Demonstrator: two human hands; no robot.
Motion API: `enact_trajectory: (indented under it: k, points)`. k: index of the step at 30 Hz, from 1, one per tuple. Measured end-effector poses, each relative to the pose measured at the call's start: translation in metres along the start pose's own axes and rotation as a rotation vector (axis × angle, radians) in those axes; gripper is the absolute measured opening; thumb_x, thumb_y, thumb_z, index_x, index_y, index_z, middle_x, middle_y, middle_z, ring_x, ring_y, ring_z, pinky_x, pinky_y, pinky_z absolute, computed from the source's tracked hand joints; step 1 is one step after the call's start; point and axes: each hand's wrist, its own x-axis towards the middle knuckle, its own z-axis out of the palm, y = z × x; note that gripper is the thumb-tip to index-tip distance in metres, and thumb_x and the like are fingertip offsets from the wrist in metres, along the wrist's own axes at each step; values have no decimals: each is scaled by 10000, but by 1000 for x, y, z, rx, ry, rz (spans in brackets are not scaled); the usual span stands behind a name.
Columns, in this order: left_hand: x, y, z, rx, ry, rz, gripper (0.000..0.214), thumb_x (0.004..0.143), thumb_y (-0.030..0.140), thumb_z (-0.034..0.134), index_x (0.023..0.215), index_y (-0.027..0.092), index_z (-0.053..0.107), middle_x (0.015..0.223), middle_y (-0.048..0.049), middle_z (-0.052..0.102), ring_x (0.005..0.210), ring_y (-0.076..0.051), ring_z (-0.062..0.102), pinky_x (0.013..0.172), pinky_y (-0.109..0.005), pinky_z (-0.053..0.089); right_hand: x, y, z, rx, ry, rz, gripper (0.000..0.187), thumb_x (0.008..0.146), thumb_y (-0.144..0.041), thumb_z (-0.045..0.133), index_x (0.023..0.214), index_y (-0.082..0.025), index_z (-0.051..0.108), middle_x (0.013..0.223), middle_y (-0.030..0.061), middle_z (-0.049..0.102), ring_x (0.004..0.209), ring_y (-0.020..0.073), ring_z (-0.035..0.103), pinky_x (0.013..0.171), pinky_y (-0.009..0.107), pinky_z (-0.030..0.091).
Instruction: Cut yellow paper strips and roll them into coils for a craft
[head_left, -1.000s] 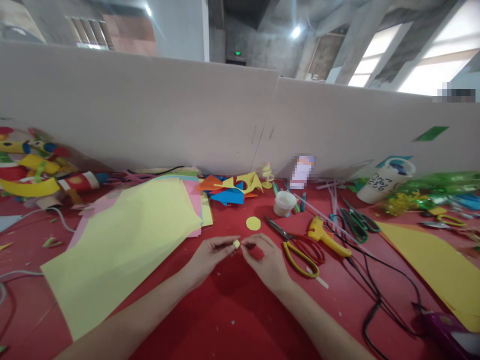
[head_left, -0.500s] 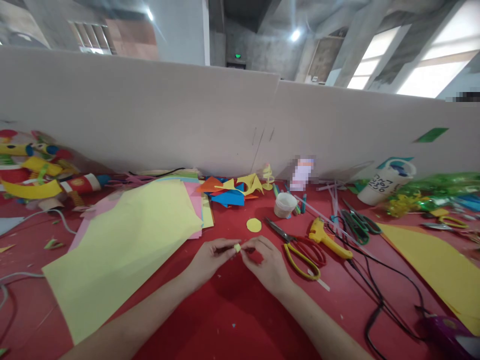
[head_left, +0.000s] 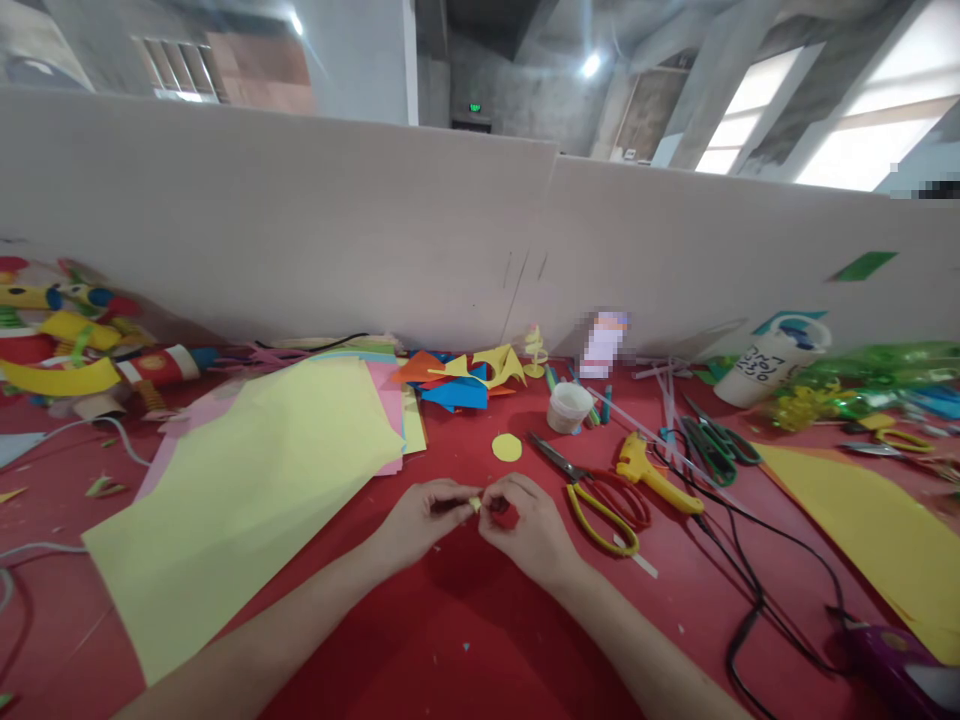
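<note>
Left hand and right hand pinched a tiny yellow paper piece just above the red counter.
Small, even fingertip presses would likely stop it slipping. A pale yellow sheet lay near on the left, and yellow-handled scissors just beside the right hand, so the freest room seemed nearer the body.

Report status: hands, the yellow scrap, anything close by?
Left hand and right hand both pinch the yellow scrap over the red table. Scissors lie right of them, apart.

Windows glare bright at two o'clock. My right hand drops a soft shadow. Edges look bendy.
</note>
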Motion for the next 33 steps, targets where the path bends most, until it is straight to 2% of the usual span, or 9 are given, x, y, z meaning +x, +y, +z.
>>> enact_trajectory:
  k: [3, 6, 10, 17, 22, 29, 33]
  points:
    - [0, 2, 1, -81, -9, -26, 278, 718, 327, 620, 963, 209, 681, 893, -63, 683, 848, -202, 606, 776, -299, 459, 0, 0, 0, -17, 5, -9, 137, 650, -69, 497, 664, -199, 536, 633, 6, 544, 607, 144, 520, 592, 252, 458]
    - [1, 4, 1, -221, 19, -88, 311, 725, 325, 621, 1012, 212, 660, 960, -67, 686, 949, -219, 585, 847, -324, 434, 1, 0, 1, 68, 18, 70, 116, 716, -97, 507, 737, -194, 567, 687, 17, 575, 639, 140, 548, 633, 257, 474]
    - [1, 2, 1, -316, 57, -135, 344, 707, 318, 647, 1031, 202, 649, 999, -77, 680, 945, -218, 588, 868, -344, 421, 2, 0, 1, 137, 30, 131, 93, 739, -133, 529, 778, -194, 586, 704, 17, 596, 638, 139, 565, 633, 262, 489]
    - [0, 1, 3, -308, 19, -129, 373, 721, 315, 633, 1075, 199, 622, 1049, -83, 662, 987, -220, 576, 898, -351, 408, 0, 1, 1, 134, 33, 118, 84, 735, -129, 533, 746, -198, 581, 686, 10, 582, 628, 137, 562, 623, 257, 491]
    - [0, 7, 3, -284, -19, -49, 328, 732, 287, 619, 1048, 203, 639, 1001, -72, 678, 965, -214, 590, 910, -352, 402, -2, 3, 2, 108, 22, 57, 104, 741, -111, 522, 752, -199, 576, 710, 13, 573, 654, 134, 555, 649, 251, 482]
    - [-1, 0, 2, -15, 4, 45, 264, 738, 262, 598, 988, 218, 668, 895, -62, 649, 853, -194, 598, 782, -301, 454, -1, 2, 3, -6, 14, -29, 115, 711, -93, 500, 721, -199, 543, 669, 14, 550, 629, 144, 528, 611, 260, 467]
    - [-1, -1, 6, -154, -9, 0, 359, 697, 223, 624, 1056, 213, 617, 872, -41, 641, 833, -176, 591, 782, -300, 448, -1, 0, 2, -57, 43, -34, 125, 690, -78, 494, 677, -199, 524, 636, 10, 538, 609, 148, 515, 592, 262, 453]
